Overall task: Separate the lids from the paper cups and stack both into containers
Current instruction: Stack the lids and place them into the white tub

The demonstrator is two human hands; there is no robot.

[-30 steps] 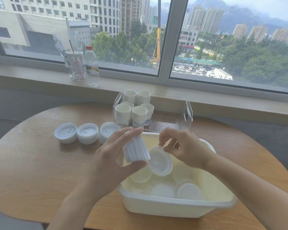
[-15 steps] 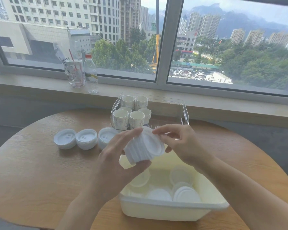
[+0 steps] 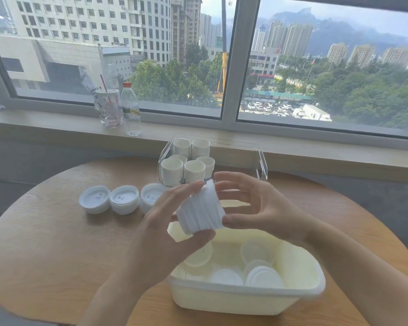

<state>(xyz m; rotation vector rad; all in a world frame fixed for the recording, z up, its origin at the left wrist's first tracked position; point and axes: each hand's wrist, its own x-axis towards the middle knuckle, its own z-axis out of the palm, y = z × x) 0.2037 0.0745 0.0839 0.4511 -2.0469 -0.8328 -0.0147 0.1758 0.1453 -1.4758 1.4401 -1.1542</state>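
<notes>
My left hand (image 3: 165, 231) grips a stack of white lids (image 3: 201, 211) lying on its side, thumb below and fingers on top, above the cream tub (image 3: 245, 300). My right hand (image 3: 257, 208) holds the stack's right end between fingertips and thumb. Loose lids (image 3: 264, 278) lie in the tub. Behind, a clear container (image 3: 259, 156) holds several stacks of paper cups (image 3: 193, 170).
Three piles of lids (image 3: 124, 200) sit on the round wooden table (image 3: 57, 243) to the left of the clear container. A water bottle (image 3: 131, 109) and a clear cup with a red straw (image 3: 108, 109) stand on the window sill.
My right hand lifted a lid out of the tub and brought it onto the end of the stack in my left hand. Both hands rose slightly.
</notes>
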